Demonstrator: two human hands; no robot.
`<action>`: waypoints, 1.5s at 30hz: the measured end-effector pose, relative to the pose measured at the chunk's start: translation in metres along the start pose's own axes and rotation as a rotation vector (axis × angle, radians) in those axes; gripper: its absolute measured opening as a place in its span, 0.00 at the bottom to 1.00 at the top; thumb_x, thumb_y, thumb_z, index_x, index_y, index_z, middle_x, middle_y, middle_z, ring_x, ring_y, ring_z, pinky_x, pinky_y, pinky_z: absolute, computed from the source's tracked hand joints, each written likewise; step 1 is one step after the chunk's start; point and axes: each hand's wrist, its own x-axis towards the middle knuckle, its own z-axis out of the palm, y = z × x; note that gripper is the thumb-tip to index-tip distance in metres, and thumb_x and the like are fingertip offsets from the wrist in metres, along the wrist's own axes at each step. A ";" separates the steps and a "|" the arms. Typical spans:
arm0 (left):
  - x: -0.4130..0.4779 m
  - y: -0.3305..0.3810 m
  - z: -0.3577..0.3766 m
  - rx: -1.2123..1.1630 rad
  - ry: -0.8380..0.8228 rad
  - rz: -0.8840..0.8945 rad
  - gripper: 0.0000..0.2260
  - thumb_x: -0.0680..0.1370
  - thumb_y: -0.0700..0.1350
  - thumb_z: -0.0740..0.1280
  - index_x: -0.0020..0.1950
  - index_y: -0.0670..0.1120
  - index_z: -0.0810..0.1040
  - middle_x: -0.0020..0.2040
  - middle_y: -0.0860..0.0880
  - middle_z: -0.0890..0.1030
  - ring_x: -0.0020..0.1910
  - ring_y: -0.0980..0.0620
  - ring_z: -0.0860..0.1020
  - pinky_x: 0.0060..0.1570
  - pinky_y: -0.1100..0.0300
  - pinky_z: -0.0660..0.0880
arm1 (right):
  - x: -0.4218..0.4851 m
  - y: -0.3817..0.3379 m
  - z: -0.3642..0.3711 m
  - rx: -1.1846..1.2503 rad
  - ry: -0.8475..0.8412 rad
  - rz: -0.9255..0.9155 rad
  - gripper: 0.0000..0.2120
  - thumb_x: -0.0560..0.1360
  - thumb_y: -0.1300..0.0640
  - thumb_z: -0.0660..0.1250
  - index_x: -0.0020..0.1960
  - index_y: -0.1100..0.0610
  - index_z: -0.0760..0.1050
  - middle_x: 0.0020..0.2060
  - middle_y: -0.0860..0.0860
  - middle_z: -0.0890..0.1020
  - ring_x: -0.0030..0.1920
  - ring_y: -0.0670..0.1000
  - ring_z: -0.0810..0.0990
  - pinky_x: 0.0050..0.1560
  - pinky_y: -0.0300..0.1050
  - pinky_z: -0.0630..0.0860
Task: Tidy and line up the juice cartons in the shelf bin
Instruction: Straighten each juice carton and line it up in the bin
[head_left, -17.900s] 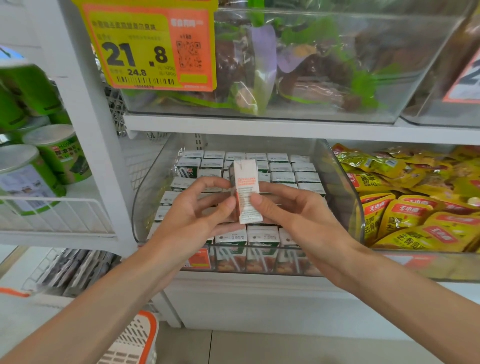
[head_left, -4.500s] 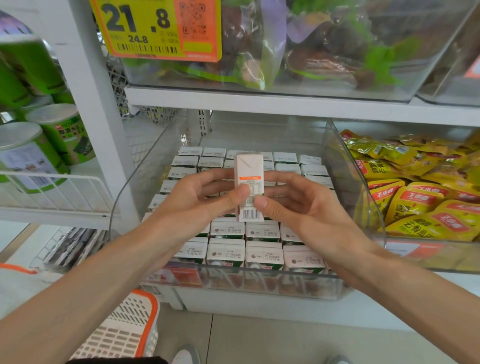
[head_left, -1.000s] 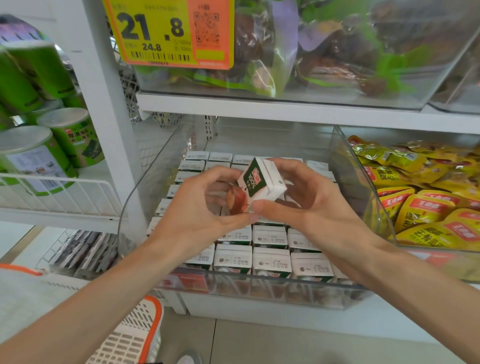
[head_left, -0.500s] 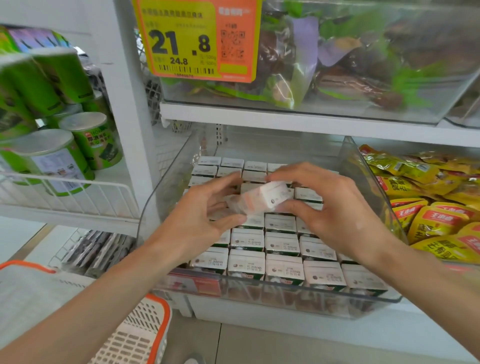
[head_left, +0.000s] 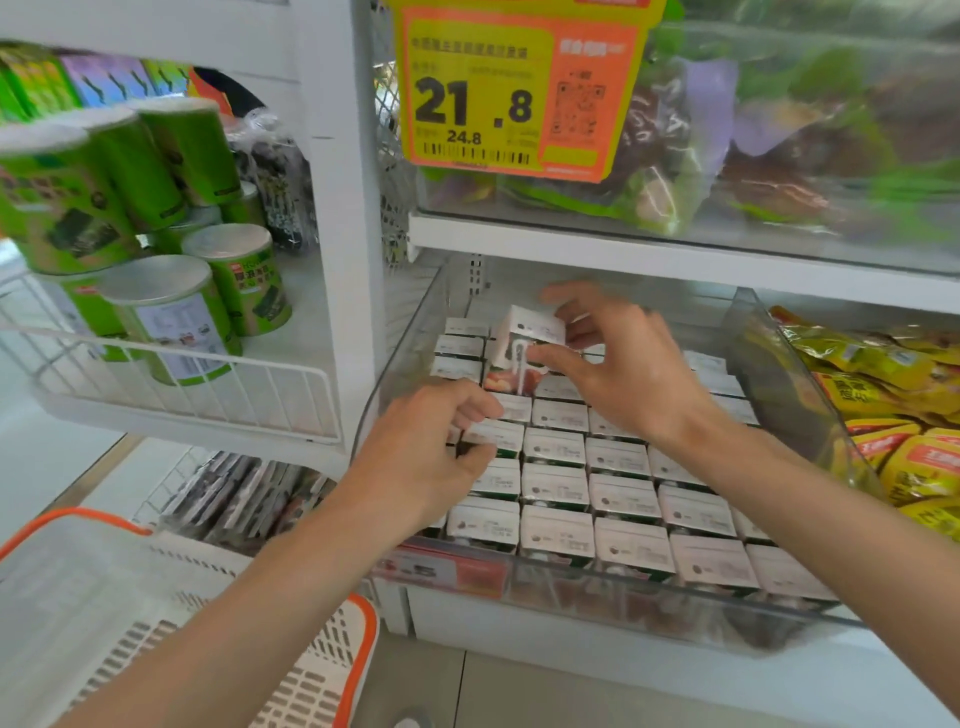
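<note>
right grip (head_left: 623, 374): thumb and fingers clamped on one carton (head_left: 524, 338), which is tilted and raised above the rows (head_left: 556, 488).
left grip (head_left: 421, 457): fingers curled at a carton top in the left column, nearer me than the right grip. cannot tell if it is clamped or only resting.
carton: in the right grip, over the back-left of the bin (head_left: 597, 587), straw side facing me.
slot: likely straight under the right grip, hidden by the carton itself.
risk 1: a tilted carton may catch a neighbour's top edge on the way down and jam or ride high.
risk 2: the rows are packed tight, so forcing it could push nearby cartons askew.
risk 3: the pinch sits high on the carton, so it may twist and drop onto the tops.
edges: the bin's left wall is just left of the left grip. the shelf (head_left: 675, 260) is near above the right grip. the right wall is well apart.
room: open air over the rows, toward me from both grips.
</note>
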 end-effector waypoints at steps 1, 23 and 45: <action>0.000 0.000 0.000 -0.004 -0.003 0.001 0.12 0.79 0.43 0.73 0.56 0.59 0.79 0.55 0.58 0.80 0.56 0.61 0.76 0.61 0.65 0.72 | 0.002 0.001 -0.003 -0.011 -0.011 -0.003 0.20 0.77 0.48 0.77 0.66 0.45 0.76 0.51 0.42 0.82 0.48 0.39 0.83 0.51 0.26 0.77; 0.003 -0.005 0.003 0.007 -0.061 0.029 0.06 0.79 0.48 0.74 0.52 0.60 0.83 0.53 0.59 0.79 0.53 0.68 0.73 0.55 0.67 0.69 | -0.001 0.045 -0.005 -0.115 -0.268 -0.042 0.08 0.78 0.48 0.75 0.57 0.46 0.86 0.51 0.43 0.82 0.50 0.45 0.81 0.56 0.45 0.79; 0.009 -0.004 0.013 -0.008 0.031 0.040 0.10 0.79 0.43 0.74 0.51 0.60 0.83 0.47 0.59 0.80 0.47 0.69 0.75 0.50 0.67 0.72 | 0.009 0.027 -0.036 -0.103 -0.349 -0.064 0.19 0.80 0.50 0.73 0.69 0.54 0.77 0.55 0.49 0.81 0.52 0.50 0.80 0.58 0.48 0.79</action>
